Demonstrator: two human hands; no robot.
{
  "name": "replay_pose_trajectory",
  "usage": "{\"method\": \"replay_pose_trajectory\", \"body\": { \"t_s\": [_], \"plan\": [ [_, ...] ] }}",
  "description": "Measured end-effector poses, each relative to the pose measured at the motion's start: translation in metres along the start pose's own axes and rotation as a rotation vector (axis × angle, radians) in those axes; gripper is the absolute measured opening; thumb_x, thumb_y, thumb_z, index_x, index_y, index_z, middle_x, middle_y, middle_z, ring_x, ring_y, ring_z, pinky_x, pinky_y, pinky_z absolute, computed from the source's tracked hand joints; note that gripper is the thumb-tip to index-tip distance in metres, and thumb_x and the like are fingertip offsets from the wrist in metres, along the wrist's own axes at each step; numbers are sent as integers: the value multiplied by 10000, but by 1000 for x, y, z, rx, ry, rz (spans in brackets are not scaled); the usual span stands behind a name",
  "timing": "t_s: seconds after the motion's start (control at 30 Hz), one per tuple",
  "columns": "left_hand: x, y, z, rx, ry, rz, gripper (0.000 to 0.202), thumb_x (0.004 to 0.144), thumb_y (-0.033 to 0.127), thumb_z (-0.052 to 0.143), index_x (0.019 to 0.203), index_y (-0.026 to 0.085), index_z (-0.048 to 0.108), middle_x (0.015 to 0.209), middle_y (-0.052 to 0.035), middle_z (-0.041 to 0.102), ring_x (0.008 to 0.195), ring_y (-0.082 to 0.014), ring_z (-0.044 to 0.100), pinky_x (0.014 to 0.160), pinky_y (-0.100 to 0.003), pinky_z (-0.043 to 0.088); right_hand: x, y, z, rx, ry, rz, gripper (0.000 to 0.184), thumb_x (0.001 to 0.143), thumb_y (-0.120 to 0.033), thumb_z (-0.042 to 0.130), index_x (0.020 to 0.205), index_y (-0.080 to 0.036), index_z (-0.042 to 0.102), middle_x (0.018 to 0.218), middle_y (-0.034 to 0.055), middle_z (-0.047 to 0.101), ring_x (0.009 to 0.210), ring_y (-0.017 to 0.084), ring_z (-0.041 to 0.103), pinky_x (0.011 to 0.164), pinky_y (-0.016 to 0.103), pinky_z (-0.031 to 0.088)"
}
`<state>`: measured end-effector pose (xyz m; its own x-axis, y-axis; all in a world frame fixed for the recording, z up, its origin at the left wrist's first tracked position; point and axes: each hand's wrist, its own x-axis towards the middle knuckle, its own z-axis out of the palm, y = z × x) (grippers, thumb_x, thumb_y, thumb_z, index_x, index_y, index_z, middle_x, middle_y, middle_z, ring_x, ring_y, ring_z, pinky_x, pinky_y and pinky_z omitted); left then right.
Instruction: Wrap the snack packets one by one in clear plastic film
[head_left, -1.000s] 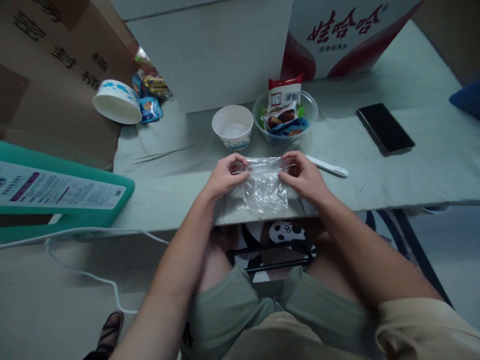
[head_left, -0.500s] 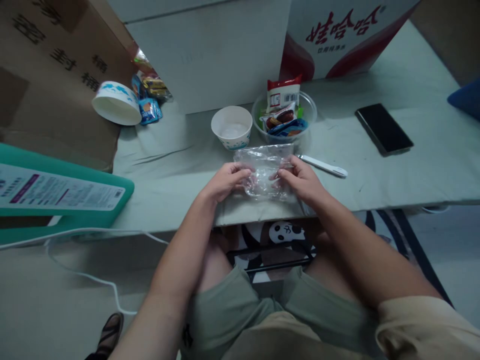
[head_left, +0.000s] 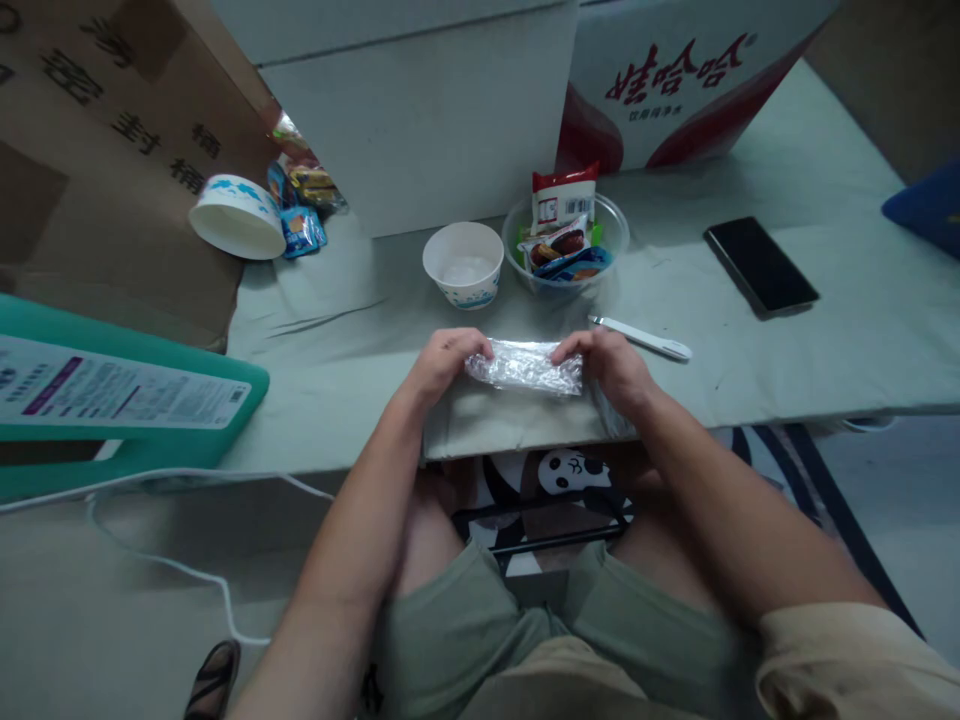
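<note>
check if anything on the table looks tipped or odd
The paper bowl beside the brown cardboard box lies on its side, while the other paper bowl stands upright. The table cover also shows a dark line, crease or slit; I can't tell.

Left grip (head_left: 447, 360) pinching, right grip (head_left: 611, 364) likewise

Loose, tan fabric here, folks: the shirt (head_left: 570, 682) bunches in soft creases at the near edge, and out to the near right comes its short sleeve (head_left: 840, 640), wide-mouthed and rumpled round the arm. Below that, muted grey-green shorts (head_left: 465, 615), roomy in both legs, plain-looking, with a small dark marking (head_left: 371, 690) on the left side! Left hand (head_left: 451, 362) and right hand (head_left: 611, 365)? Both bare, like the forearms.
</note>
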<state>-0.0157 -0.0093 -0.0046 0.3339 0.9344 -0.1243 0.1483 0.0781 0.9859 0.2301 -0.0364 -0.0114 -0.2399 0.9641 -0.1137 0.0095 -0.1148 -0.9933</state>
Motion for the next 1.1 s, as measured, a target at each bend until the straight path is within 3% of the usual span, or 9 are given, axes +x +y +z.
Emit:
{"method": "replay_pose_trajectory", "body": {
  "t_s": [0.1,0.2,0.3,0.47,0.63,0.83,0.93,1.03,1.1],
  "plan": [
    [1,-8,4,377,56,123,176,728,291,700,865,187,663,731,14,580,643,-129,486,635,-272,394,1,6,4,-174,65,5,368,703,-458,713,956,-218,595,751,-8,622,615,134,518,587,275,401],
    [2,-12,8,462,344,293,326,699,183,689,1017,213,621,976,-38,609,829,-176,560,746,-307,464,3,9,9,-148,168,9,579,652,-377,732,1170,-246,510,799,-26,647,623,141,546,603,280,418],
    [-1,-8,19,516,612,437,184,746,157,656,895,225,573,934,-56,580,881,-212,554,847,-364,484,2,6,11,-211,215,-32,341,682,-380,699,961,-214,594,802,7,662,688,156,571,666,300,436],
    [-11,-4,48,491,371,489,319,830,308,665,1124,204,600,1208,-133,621,1180,-293,561,1068,-457,444,-6,-3,19,-165,136,-144,215,718,-367,680,748,-203,543,978,49,698,873,185,606,791,313,455],
    [-5,-9,59,169,47,338,453,893,502,611,1220,188,619,1270,-144,636,1165,-267,612,1006,-403,498,-9,0,30,141,14,-19,320,733,-488,672,804,-234,490,741,-17,542,669,143,501,662,285,437],
    [3,-8,49,108,225,203,286,856,420,654,991,173,706,1022,-92,675,962,-204,634,876,-330,506,-6,2,19,-285,297,-217,349,805,-463,667,1081,-255,619,1124,80,666,1043,244,617,882,391,507],
    [5,-3,39,5,84,168,308,783,381,714,1002,168,677,887,-44,672,791,-156,604,744,-276,477,-4,6,18,-324,274,-296,620,739,-421,773,1289,-277,527,1317,98,620,1181,253,605,984,417,503],
    [7,4,25,-68,-64,195,357,690,343,790,975,176,657,858,-24,659,764,-137,590,721,-254,466,-1,9,29,-230,139,-219,482,773,-462,756,1159,-252,559,1052,62,690,939,213,670,865,383,554],
    [7,8,16,-134,-25,231,353,681,363,798,940,178,644,861,-26,650,785,-137,593,725,-250,466,-1,5,38,-227,170,-194,337,814,-489,711,997,-237,582,872,32,669,778,189,645,749,352,552]
  ]
}}
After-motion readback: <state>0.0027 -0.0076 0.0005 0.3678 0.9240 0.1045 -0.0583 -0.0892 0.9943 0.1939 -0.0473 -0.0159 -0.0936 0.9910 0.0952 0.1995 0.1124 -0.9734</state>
